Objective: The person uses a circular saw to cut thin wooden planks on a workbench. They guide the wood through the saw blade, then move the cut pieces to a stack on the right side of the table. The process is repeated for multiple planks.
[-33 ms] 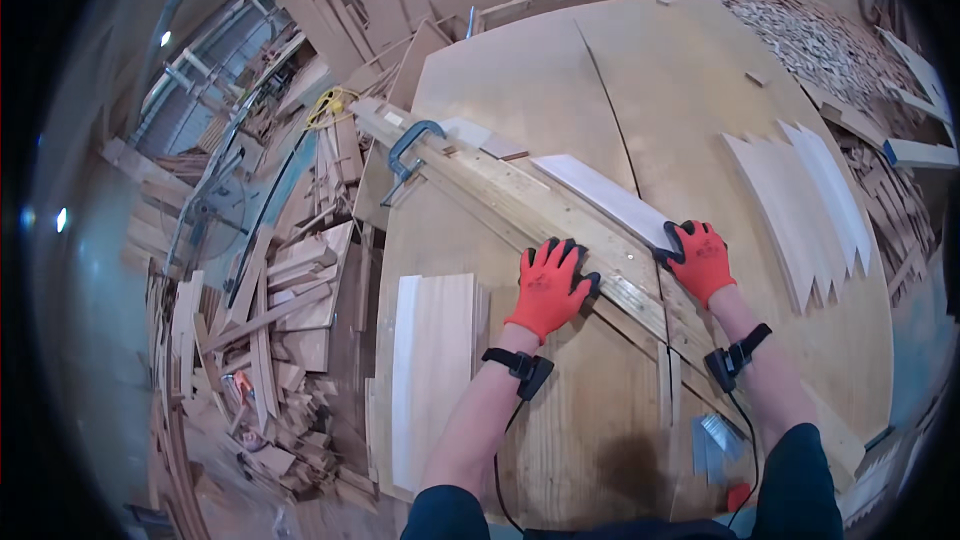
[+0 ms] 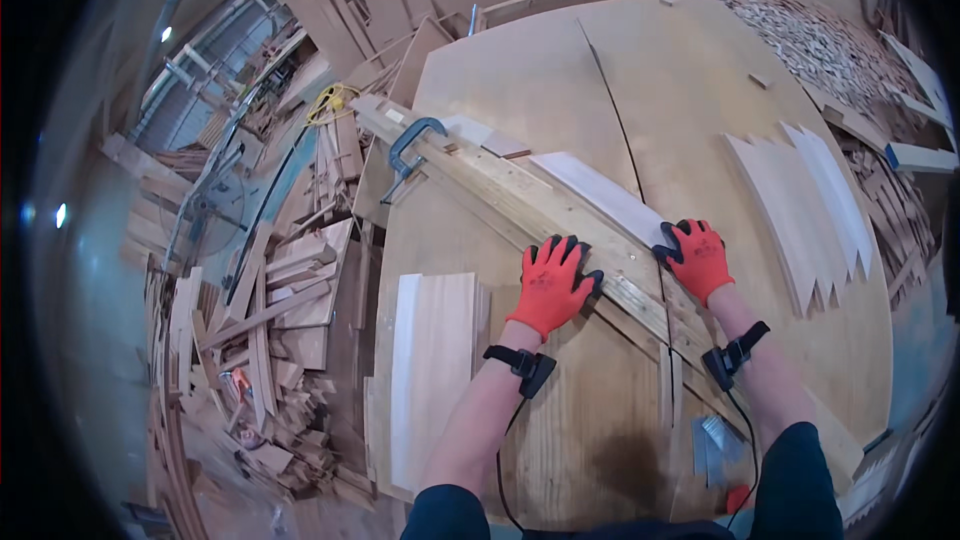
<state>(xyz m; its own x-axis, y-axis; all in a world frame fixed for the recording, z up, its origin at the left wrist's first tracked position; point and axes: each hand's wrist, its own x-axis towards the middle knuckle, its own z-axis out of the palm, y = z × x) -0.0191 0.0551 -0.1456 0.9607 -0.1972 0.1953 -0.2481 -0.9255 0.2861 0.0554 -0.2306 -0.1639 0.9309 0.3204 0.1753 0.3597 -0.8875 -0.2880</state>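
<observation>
My left hand (image 2: pixel 552 285), in a red glove with black fingertips, lies with fingers spread on the long wooden beams (image 2: pixel 540 210) that run diagonally over the worktable. At the near end of a narrow pale board (image 2: pixel 595 190), my right hand (image 2: pixel 697 257), gloved alike, has its fingers bent and pressed on that end. The pale board lies along the far side of the beams, beside shorter pale pieces (image 2: pixel 468 130). A blue-grey C-clamp (image 2: pixel 405 155) grips the beams toward their far left end.
The wooden worktable (image 2: pixel 520 70) has a dark seam. Stacked pale boards (image 2: pixel 435 370) lie at left, zigzag-ended boards (image 2: pixel 790 210) at right. Metal plates (image 2: pixel 715 445) and a small red object (image 2: pixel 738 498) sit near my body. Scrap wood (image 2: pixel 290 420) heaps up on the left floor.
My right hand and the pale board appear to have shifted very slightly toward the far left. My left hand stays on the beams.
</observation>
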